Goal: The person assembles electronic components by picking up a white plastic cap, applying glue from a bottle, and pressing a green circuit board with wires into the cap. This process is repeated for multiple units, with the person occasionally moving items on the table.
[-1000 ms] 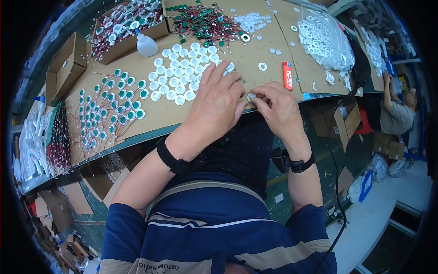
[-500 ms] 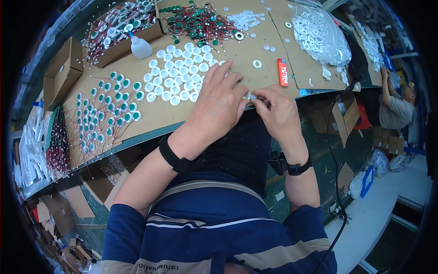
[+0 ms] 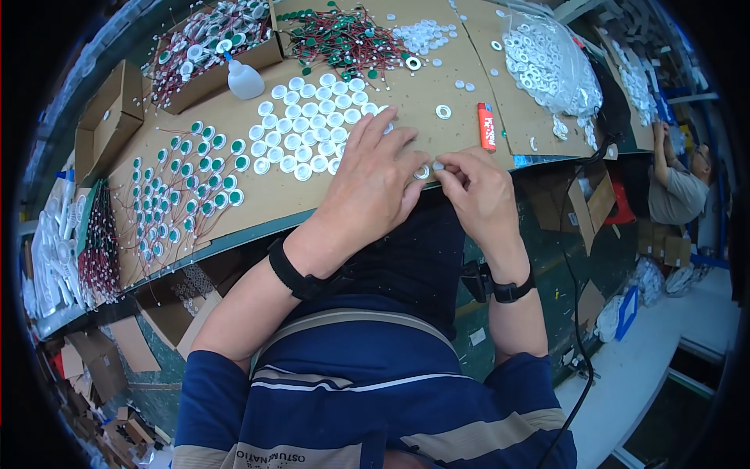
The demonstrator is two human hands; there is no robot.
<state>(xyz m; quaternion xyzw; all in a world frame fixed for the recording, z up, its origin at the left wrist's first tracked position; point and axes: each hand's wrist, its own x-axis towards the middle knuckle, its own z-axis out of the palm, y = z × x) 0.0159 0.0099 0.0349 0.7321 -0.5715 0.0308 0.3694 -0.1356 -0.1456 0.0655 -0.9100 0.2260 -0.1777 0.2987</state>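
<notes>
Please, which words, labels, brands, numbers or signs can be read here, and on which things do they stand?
Wording is not copied here.
Navy striped shirt: dark capital letters, upside down, partly readable.
Red oblong object: white printing, too small to read.
Elsewhere: nothing readable.

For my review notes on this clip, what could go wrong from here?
The small white disc at the right hand's fingertips could slip, being so tiny. The white ring by the left hand might get knocked over the nearby table edge. The left hand could also disturb the white round pieces close to its fingers.
</notes>
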